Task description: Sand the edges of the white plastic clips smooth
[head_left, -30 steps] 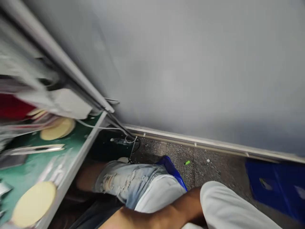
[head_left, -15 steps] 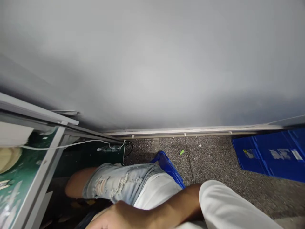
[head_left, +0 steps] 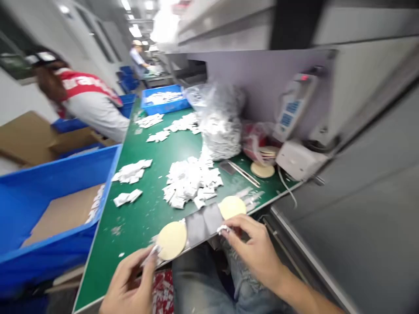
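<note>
At lower left, a small white piece (head_left: 151, 254) is pinched by the left hand (head_left: 131, 281), angled up-right. Mid-frame, flat white pieces (head_left: 188, 181) are heaped; at lower right, a second small white piece (head_left: 223, 229) is pinched by the right hand (head_left: 257, 248), angled up-left.

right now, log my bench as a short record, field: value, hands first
left hand: pinching a small white piece
right hand: pinching another small white piece
near edge of green benchtop: two round cream discs, dark grey pads between them
beyond pads: heap of white pieces
right side: tweezers, clear plastic bag
far end: blue tray holding white pieces
</note>
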